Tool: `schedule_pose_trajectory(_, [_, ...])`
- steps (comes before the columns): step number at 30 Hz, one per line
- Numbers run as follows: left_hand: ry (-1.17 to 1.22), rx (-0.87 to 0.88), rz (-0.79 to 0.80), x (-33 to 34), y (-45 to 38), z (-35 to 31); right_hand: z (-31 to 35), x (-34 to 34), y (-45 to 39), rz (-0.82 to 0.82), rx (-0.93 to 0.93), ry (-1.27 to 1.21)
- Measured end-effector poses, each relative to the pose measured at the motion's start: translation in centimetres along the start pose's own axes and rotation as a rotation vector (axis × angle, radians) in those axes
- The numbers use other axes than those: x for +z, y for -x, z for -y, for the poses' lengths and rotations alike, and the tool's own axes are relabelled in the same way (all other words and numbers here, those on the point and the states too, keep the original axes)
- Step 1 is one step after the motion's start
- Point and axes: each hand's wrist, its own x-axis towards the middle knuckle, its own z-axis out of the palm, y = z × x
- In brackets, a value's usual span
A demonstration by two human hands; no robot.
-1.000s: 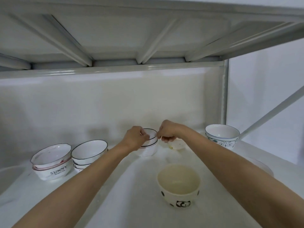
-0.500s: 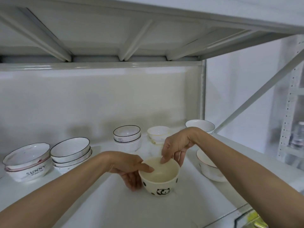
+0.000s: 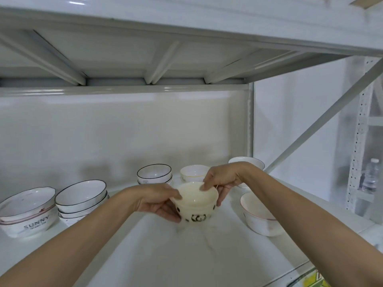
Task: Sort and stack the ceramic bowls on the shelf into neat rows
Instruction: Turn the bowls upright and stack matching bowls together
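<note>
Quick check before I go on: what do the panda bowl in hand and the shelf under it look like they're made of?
Panda bowl: looks like glazed ceramic, with a cream glossy surface, printed black panda and a thick rim; both the left hand and right hand hold it. Shelf: likely painted metal, shown by its smooth pale grey sheen and soft reflections.

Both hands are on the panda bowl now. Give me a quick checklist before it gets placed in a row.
1. Grip: left hand cups the cream ceramic panda-print bowl from its side, right hand pinches the rim. Ok.
2. Bowl level: rim roughly level. Ok.
3. Bowl clear of the white shelf board: blurred underneath. Cannot tell.
4. Matching stack: no other panda bowl in view. Not ok.
5. Nearest neighbour: the white pink-rimmed bowl stands apart on the right. Ok.
6. Back row: the black-rimmed white bowl stack and the small cream bowl sit upright. Ok.
</note>
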Motion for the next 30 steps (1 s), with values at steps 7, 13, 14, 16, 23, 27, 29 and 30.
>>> schedule_pose_trajectory(7, [0.195,0.256,-0.46,0.5,-4.5,-3.8,1.0,-3.2,-2.6,-0.571,-0.091,-0.182])
schedule_pose_trajectory(13, [0.224,0.356,-0.689,0.6,-8.8,-5.4,1.5,-3.6,-5.2,-0.821,-0.118,-0.155])
schedule_pose_trajectory(14, [0.218,0.341,-0.713,0.5,-9.4,-5.5,1.5,-3.6,-5.6,-0.832,-0.107,-0.151])
schedule_pose_trajectory(16, [0.193,0.307,-0.759,0.0,-10.6,-5.4,1.5,-3.7,-6.4,-0.836,-0.085,-0.133])
schedule_pose_trajectory(23, [0.007,0.208,-0.868,0.4,-12.1,-5.6,0.5,-4.3,-8.7,-0.849,-0.018,-0.032])
schedule_pose_trajectory(27, [-0.121,0.157,-0.855,1.6,-11.8,-5.6,0.1,-4.3,-9.6,-0.852,0.006,0.03])
schedule_pose_trajectory(29, [-0.129,0.131,-0.846,1.6,-12.1,-5.5,-0.1,-4.2,-9.7,-0.838,0.013,0.068])
schedule_pose_trajectory(30, [-0.13,0.122,-0.844,1.5,-12.4,-5.6,-0.2,-4.3,-9.7,-0.829,0.025,0.094])
